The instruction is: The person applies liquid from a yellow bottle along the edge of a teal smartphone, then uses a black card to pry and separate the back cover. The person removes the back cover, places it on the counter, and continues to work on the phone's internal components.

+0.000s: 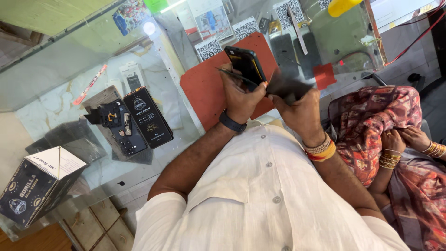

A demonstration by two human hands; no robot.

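My left hand [239,96], with a black band on its wrist, holds a black phone [246,65] upright above the orange mat [204,93]. A thin dark tool [232,75] lies across its fingers. My right hand [301,113], with bead bracelets at the wrist, grips a dark flat piece [288,86] that is blurred by motion, right beside the phone. Both hands meet just over the mat's near edge.
On the glass counter [55,69] to the left lie an opened phone body [120,128], a flat black packet [149,116] and a dark carton [35,188]. A seated person in patterned cloth [376,121] is close on the right. Cards and tools [297,28] lie at the far side.
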